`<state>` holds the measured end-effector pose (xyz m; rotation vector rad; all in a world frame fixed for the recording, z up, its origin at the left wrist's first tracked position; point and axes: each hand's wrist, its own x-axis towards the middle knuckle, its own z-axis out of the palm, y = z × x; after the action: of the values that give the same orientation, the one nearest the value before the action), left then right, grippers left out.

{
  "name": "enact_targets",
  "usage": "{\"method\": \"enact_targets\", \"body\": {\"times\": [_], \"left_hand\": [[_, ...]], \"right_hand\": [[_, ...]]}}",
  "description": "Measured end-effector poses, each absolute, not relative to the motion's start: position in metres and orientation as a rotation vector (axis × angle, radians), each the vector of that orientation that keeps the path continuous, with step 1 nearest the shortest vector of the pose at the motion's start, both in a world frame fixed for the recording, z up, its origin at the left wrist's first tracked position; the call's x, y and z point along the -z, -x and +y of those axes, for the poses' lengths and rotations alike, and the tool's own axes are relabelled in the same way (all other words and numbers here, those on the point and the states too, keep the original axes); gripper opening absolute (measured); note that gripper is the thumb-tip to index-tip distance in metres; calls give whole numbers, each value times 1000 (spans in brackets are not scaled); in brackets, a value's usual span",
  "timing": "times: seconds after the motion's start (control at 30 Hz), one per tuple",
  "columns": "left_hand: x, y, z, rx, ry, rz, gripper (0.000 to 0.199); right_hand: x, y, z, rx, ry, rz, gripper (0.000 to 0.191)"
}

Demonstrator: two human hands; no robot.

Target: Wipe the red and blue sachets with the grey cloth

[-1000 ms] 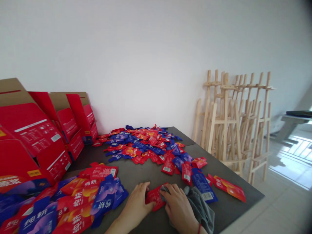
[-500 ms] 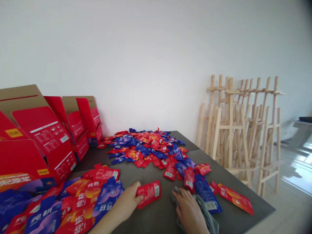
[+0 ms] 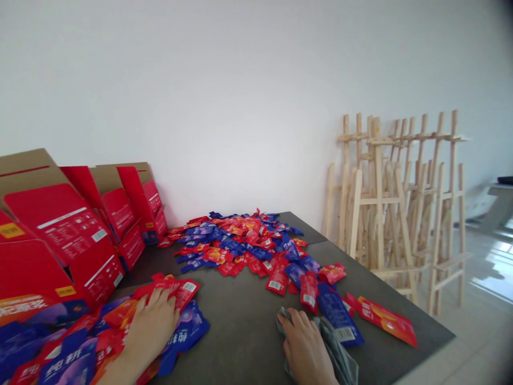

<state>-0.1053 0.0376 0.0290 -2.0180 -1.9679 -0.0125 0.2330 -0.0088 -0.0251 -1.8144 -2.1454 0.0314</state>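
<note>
My left hand [image 3: 154, 323] lies palm down on the near-left heap of red and blue pouches, its fingertips on a red pouch [image 3: 187, 287]. Its fingers are slightly spread. My right hand [image 3: 306, 342] has its fingers curled over a grey-green cloth [image 3: 340, 355] on the dark table [image 3: 240, 331]. Just right of that hand are a blue pouch [image 3: 340, 315] with a white label and a red-orange pouch [image 3: 387, 320]. A small red pouch [image 3: 309, 292] lies beyond the cloth.
A large pile of red and blue pouches [image 3: 240, 238] covers the back of the table. Open red cartons [image 3: 60, 224] line the left side. Wooden easels [image 3: 379, 198] stand on the floor past the table's right edge, near a white wall.
My left hand has moved left from the table's middle onto the near heap, and the red pouch is no longer between its fingers. My right hand has barely shifted on the cloth.
</note>
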Motion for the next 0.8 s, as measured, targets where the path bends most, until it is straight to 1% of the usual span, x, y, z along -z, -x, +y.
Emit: {"method": "enact_targets", "body": {"times": [0.07,0.17,0.3,0.37,0.43,0.53,0.57,0.7,0.8], "left_hand": [[-35,94,43,-9,2017,-1954,34],[-44,51,50,98,2118,-1911,28],[-47,-53,48,287,2670,-1646,24],[-45,-104,48,397,2819,-1533,23],[-44,-139,58,420,2852,-1549,23],[-41,-160,87,407,2756,-1704,22],[-40,-161,98,394,2708,-1772,25],[-32,-161,128,316,2573,-1989,53],[-25,-166,129,291,2566,-2035,57]], "right_hand": [[24,-232,-10,-26,1805,-2133,52],[21,-230,-12,-32,1791,-2117,48],[17,-228,-12,-72,1761,-2072,42],[16,-229,-12,-100,1760,-2061,39],[16,-230,-11,-121,1753,-2055,37],[16,-231,-12,-135,1736,-2035,39],[16,-231,-12,-136,1733,-2029,40],[18,-230,-12,-120,1728,-2012,42],[20,-231,-12,-111,1737,-2020,43]]}}
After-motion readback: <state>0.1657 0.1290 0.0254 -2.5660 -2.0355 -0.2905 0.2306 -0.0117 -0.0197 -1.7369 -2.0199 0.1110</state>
